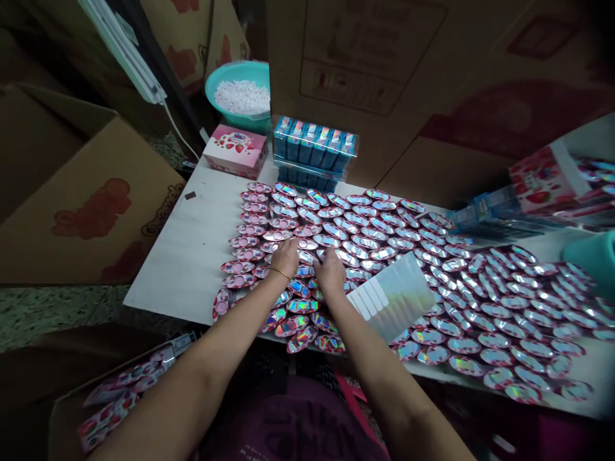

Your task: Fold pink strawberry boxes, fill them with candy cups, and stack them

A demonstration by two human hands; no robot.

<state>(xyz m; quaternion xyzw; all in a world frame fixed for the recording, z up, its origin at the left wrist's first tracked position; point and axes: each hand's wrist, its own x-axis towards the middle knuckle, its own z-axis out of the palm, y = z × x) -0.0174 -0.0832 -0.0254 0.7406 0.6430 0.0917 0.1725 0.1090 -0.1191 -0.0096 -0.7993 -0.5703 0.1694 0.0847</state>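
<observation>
Rows of shiny oval foil lids (pixel 365 234), pink-rimmed on the left and blue-rimmed further right, cover a white table (pixel 192 250). My left hand (pixel 285 257) and my right hand (pixel 330 269) rest side by side on the lids near the table's front edge, fingers curled down onto them. Whether either hand pinches a lid is hidden by the fingers. A sheet of holographic stickers (pixel 391 298) lies just right of my right hand. A thin bracelet circles my left wrist.
A pink strawberry box (pixel 235 150) and a clear pack of blue boxes (pixel 312 150) stand at the table's back. A teal bowl of white pellets (pixel 240 93) sits behind them. Cardboard cartons (pixel 86 198) surround the table. More pink packs (pixel 548 176) lie at right.
</observation>
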